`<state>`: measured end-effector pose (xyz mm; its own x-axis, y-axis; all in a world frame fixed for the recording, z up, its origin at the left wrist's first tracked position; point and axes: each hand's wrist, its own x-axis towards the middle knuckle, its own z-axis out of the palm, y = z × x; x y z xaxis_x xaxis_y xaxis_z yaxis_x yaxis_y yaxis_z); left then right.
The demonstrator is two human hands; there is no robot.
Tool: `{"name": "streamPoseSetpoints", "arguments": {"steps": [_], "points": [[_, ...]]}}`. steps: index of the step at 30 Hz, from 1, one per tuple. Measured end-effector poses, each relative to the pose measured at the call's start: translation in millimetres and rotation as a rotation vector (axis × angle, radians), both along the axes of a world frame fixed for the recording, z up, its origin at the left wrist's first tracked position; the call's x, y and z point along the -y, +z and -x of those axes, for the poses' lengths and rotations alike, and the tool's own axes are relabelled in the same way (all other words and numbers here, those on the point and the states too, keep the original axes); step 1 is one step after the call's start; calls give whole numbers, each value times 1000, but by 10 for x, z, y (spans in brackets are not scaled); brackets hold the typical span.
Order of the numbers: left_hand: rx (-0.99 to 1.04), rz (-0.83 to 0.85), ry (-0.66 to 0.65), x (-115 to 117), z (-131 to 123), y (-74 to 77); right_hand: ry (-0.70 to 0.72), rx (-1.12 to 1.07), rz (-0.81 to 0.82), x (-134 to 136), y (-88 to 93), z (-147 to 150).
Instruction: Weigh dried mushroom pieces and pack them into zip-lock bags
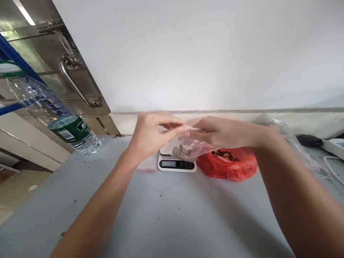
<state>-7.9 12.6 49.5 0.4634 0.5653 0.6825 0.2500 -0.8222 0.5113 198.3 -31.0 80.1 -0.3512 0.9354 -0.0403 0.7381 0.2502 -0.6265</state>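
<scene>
Between my hands hangs a small clear plastic bag with a few brown dried pieces at its bottom. My left hand pinches the bag's top edge between thumb and fingers. At the other end of that edge, my right hand grips it, thumb in front. Below the bag stands a white digital kitchen scale, partly covered by it, its display reading about 0.0. Beside the scale on the right sits an open red plastic bag holding brown dried pieces.
A large water bottle with a green label stands at the left table edge. Flat clear bags lie left of the scale. On the right are more clear plastic, a black object and a white cable. A white wall rises behind.
</scene>
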Motion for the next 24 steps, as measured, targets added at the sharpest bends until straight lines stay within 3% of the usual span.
{"name": "streamPoseSetpoints", "arguments": {"steps": [4,8,12,16,18,21,24], "points": [[85,5,71,-12,1,7,-122,26,41,121,58,-179],[9,-26,59,60,-95,27,-229,-266,12,345,23,-511],[-92,67,-72,150,-333,71,-574,-624,-15,614,-9,-917],[-81,140,-182,192,-678,64,-888,-814,-262,834,-39,-1314],[-99,133,-253,217,-864,23,-978,-700,-475,916,-116,-1500],[-136,98,-303,278,-1108,-66,-989,-248,-662,1014,-351,-1739],[-151,59,-292,346,-1268,-148,-702,38,-467,1082,-657,-1896]]}}
